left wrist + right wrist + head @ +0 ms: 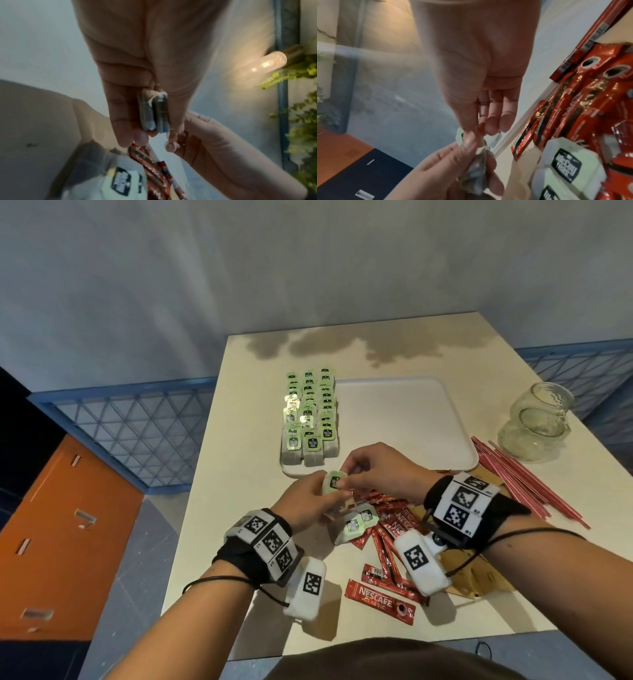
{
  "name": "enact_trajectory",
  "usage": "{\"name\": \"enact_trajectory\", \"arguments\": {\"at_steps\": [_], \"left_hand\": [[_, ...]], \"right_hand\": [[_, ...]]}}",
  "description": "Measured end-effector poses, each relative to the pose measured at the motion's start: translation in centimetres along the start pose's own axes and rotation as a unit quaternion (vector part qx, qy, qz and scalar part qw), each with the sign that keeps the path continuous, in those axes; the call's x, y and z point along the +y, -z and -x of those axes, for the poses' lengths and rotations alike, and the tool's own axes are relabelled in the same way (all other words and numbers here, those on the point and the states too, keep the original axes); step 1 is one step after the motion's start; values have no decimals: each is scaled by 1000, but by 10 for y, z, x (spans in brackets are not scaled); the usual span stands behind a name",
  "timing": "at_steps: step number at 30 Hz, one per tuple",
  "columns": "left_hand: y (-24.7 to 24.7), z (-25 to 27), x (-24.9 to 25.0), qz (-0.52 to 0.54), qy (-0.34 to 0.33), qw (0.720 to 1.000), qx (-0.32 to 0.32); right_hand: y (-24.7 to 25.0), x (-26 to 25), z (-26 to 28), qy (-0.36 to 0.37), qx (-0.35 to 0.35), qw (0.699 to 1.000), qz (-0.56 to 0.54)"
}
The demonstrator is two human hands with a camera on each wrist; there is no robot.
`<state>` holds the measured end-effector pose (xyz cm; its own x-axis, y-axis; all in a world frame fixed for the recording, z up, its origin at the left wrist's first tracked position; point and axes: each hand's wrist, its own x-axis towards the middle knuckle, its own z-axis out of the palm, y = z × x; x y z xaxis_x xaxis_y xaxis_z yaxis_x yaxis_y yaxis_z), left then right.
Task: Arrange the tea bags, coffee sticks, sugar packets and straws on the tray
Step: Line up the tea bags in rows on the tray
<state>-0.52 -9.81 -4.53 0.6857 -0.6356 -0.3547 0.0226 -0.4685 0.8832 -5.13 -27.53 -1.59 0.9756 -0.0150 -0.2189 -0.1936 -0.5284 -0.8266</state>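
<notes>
My left hand (317, 496) grips two tea bags (153, 113) side by side, just above the table in front of the tray. Their green tag (334, 481) faces up. My right hand (349, 472) meets them from the right, and its thumb and forefinger (475, 130) pinch at the tag. The white tray (411, 419) lies beyond the hands, with several tea bags in three rows (310, 412) along its left side. Loose tea bags (358, 522) and red coffee sticks (388, 529) lie under my hands. Red straws (513, 477) and brown sugar packets (479, 575) lie at the right.
A glass jar (536, 422) lies on its side at the table's right, beyond the straws. One Nescafe stick (380, 601) sits alone near the front edge. The table's left edge (198, 474) drops to a blue mesh crate and an orange cabinet.
</notes>
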Motion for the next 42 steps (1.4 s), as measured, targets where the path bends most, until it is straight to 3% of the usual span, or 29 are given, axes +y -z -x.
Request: {"name": "enact_trajectory", "arguments": {"at_steps": [2,5,8,15,22,26,30,36,42], "left_hand": [[-1,1,-3,-119,-13,993,2],[-4,2,-4,-276,-26,961,-23],[-13,2,-3,-300,-27,952,-62],[-26,-1,-4,-374,-2,926,-51],[-16,1,-9,-333,17,943,-2],[0,3,-14,-307,30,951,17],[27,7,-13,-193,27,980,50],[59,-3,-16,-105,32,986,127],[71,-12,-22,-70,46,983,163]], "right_hand": [[3,4,4,-8,-40,999,30],[7,10,13,-25,-115,977,180],[4,14,18,-19,-129,953,274],[-4,22,16,-13,-85,957,276],[-4,26,12,-20,-75,960,268],[2,24,9,-28,-82,978,188],[18,10,1,2,-38,982,184],[31,-2,-26,18,58,991,117],[15,1,-53,16,9,992,126]]}}
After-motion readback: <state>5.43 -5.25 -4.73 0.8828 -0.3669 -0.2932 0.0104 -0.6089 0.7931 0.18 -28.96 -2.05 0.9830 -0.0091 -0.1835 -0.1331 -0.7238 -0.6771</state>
